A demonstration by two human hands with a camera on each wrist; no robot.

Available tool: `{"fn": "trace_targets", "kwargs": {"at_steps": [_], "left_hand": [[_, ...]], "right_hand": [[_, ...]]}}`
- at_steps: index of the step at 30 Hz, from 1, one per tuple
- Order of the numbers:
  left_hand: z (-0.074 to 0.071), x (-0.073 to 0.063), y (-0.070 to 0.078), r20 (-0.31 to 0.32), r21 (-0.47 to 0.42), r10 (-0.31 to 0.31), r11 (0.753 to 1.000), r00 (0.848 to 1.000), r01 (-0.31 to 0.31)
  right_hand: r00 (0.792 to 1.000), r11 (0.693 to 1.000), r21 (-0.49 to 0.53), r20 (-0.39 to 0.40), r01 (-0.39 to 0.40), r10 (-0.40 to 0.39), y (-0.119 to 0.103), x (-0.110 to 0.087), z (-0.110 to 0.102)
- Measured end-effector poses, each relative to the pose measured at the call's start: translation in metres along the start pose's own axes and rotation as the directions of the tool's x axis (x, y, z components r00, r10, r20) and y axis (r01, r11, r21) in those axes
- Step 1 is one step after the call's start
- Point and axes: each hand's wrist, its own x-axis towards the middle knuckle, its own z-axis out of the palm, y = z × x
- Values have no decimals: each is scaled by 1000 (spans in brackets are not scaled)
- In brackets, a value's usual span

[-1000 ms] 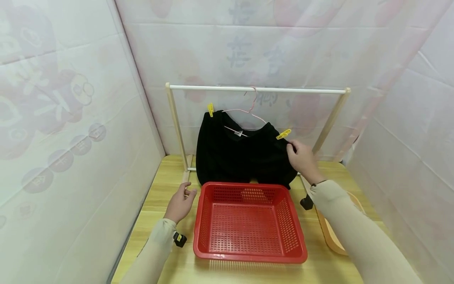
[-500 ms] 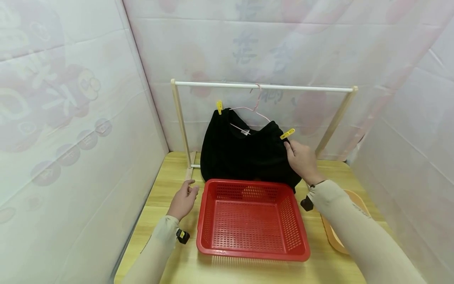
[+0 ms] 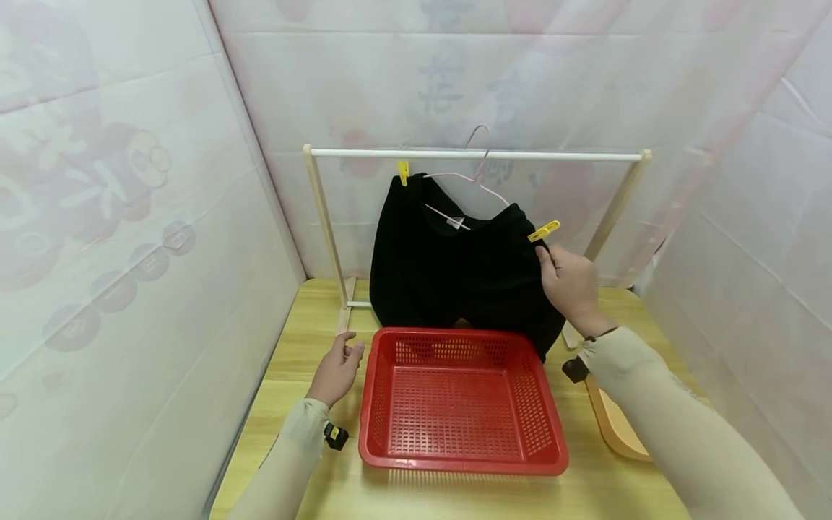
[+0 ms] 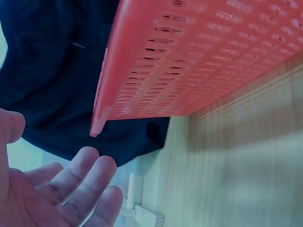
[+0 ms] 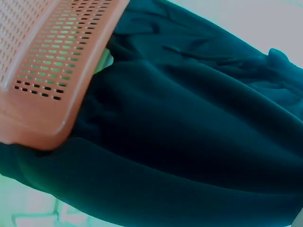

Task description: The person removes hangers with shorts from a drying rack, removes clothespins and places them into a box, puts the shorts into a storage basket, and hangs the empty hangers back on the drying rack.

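A pair of black pants (image 3: 448, 267) hangs from a pink wire hanger (image 3: 477, 173) behind the red basket (image 3: 461, 466). Yellow clothespins grip the waistband, one clothespin (image 3: 404, 173) at the left corner and another clothespin (image 3: 544, 231) at the right. My right hand (image 3: 572, 285) pinches the right end of the waistband just below its clothespin. The hanger's hook rises above the white rod (image 3: 364, 153). Relaxed fingers spread, my left hand (image 3: 334, 372) hovers beside the basket's left rim, holding nothing. In the right wrist view, dark cloth (image 5: 165, 132) fills most of the picture, hiding the fingers.
A wooden-legged rack with a leg (image 3: 325, 224) at the left carries the rod across the back of the wooden table (image 3: 292, 347). An orange tray (image 3: 617, 430) sits partly under my right forearm. Printed curtains (image 3: 552, 87) enclose the back and sides.
My right hand has raised the pants and hanger and shifted them slightly right. The hook, earlier level with the rod, now stands above it. My left hand stays beside the basket.
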Motion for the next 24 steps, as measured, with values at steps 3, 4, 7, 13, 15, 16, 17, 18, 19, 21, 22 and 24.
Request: {"fn": "trace_targets", "kwargs": {"at_steps": [3, 4, 7, 13, 15, 16, 17, 18, 19, 21, 22, 24], "left_hand": [[0, -2, -2, 7, -4, -1, 1000, 1000, 1], [-1, -3, -2, 8, -8, -1, 1000, 1000, 1], [-1, -4, -5, 14, -16, 2, 1000, 1000, -1], [-4, -2, -10, -15, -34, 24, 999, 1000, -24], [-7, 0, -11, -41, -51, 27, 998, 999, -29], [-9, 1, -11, -49, -66, 27, 997, 998, -30], [-10, 1, -11, -57, -76, 26, 997, 998, -31], [-12, 2, -11, -63, -84, 27, 996, 998, -32], [-14, 3, -11, -64, -96, 23, 995, 998, -29], [-17, 5, -10, -62, -121, 23, 992, 998, -30], [-19, 6, -10, -58, -129, 25, 991, 998, -33], [-21, 9, -10, -58, -147, 27, 989, 998, -35]], "right_hand": [[999, 1000, 8, -40, 13, -13, 0, 0, -12], [998, 1000, 6, -55, 17, -17, 0, -1, -15], [995, 999, 17, -97, 28, -26, 0, -6, -26], [988, 996, 80, -154, 47, -34, -8, -26, -47], [985, 994, 94, -167, 60, -44, -12, -35, -52], [983, 993, 95, -174, 71, -54, -14, -39, -54], [982, 992, 89, -178, 85, -68, -16, -43, -56], [980, 992, 89, -184, 94, -76, -18, -47, -58], [977, 991, 85, -192, 107, -89, -20, -51, -60], [974, 989, 84, -203, 121, -102, -26, -59, -64], [972, 989, 82, -209, 125, -106, -30, -62, -66], [968, 988, 90, -228, 129, -105, -38, -66, -70]]}}
